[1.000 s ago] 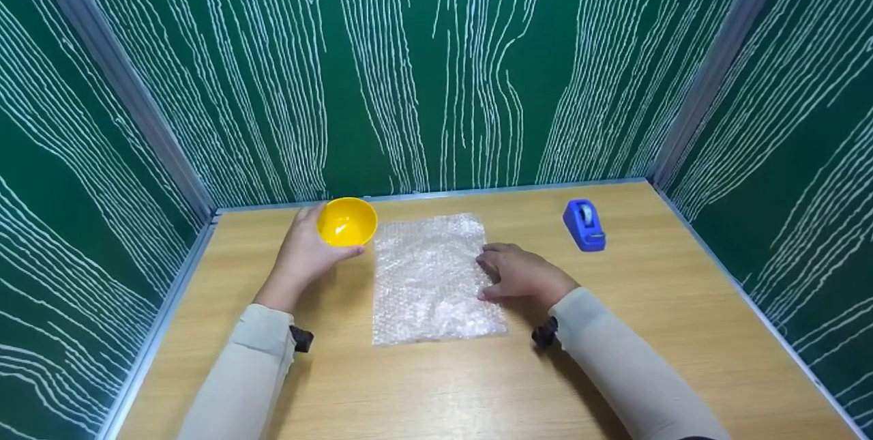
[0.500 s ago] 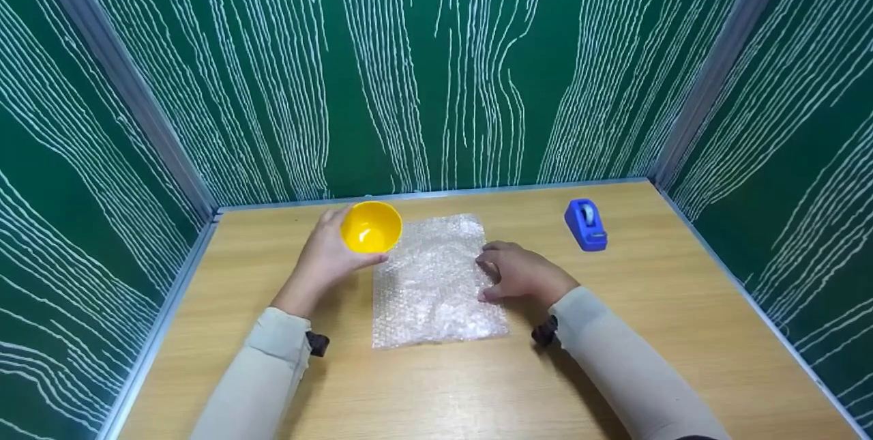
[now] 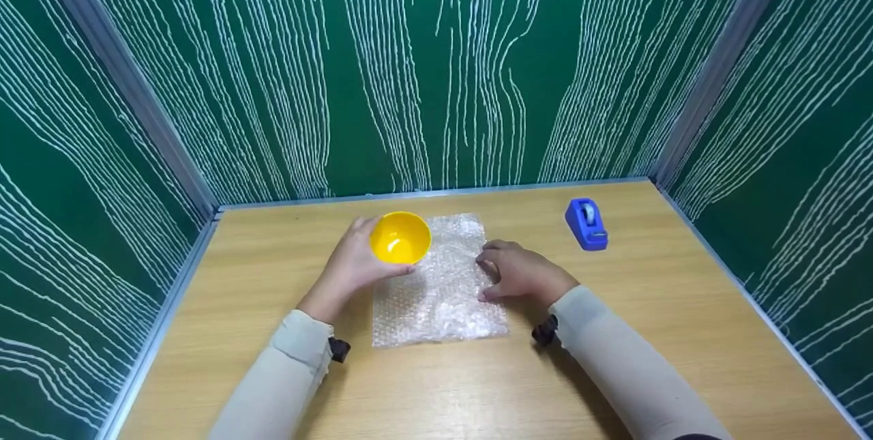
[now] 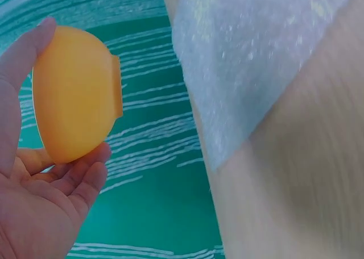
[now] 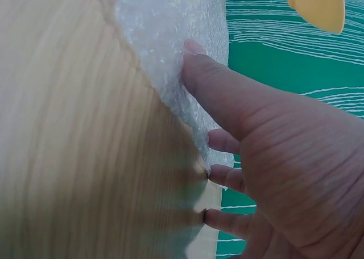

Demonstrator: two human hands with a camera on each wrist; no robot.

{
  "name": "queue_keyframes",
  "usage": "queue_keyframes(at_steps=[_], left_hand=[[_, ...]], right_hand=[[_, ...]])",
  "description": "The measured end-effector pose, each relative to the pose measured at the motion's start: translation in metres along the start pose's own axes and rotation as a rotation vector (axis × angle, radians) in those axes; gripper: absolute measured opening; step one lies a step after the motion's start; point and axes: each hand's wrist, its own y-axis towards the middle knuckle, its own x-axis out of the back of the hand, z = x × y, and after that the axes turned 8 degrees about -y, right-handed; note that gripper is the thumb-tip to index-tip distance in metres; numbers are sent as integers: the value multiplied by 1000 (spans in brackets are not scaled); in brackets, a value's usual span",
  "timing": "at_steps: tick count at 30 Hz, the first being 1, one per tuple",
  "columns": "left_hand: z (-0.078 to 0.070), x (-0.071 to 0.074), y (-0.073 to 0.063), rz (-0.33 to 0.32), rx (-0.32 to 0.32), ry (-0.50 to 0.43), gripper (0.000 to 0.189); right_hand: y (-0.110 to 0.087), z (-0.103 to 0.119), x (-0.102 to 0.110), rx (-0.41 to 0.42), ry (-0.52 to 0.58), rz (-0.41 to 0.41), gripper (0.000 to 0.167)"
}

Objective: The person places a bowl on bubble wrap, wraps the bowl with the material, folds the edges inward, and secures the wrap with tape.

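Note:
A yellow bowl (image 3: 401, 239) is gripped in my left hand (image 3: 354, 259), thumb on one side and fingers on the other. In the left wrist view the bowl (image 4: 77, 94) hangs in the air, its foot facing the table. Beneath it lies a flat sheet of bubble wrap (image 3: 443, 303), partly hidden by the bowl and hand. My right hand (image 3: 522, 271) rests at the sheet's right edge. In the right wrist view its thumb touches the bubble wrap (image 5: 165, 49), while the other fingertips lie along the edge and on the table.
A blue tape dispenser (image 3: 586, 225) stands at the back right of the wooden table (image 3: 436, 389). Green panels (image 3: 457, 85) with white wavy lines rise behind the table and at both sides. Metal strips run along their joints and the table's edges.
My left hand has carried the yellow bowl rightward and slightly nearer, from beside the bubble wrap to above its left part. The right hand has stayed in place.

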Motion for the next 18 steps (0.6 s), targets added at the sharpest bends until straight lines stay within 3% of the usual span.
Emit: queue_keyframes(at_steps=[12, 17, 18], left_hand=[[9, -26, 3, 48, -15, -42, 109], [16, -35, 8, 94, 18, -65, 113], [33, -40, 18, 105, 1, -82, 115]], right_hand=[[3, 2, -1, -32, 13, 21, 83], [1, 2, 0, -42, 16, 24, 83], [1, 1, -1, -42, 14, 24, 83]])
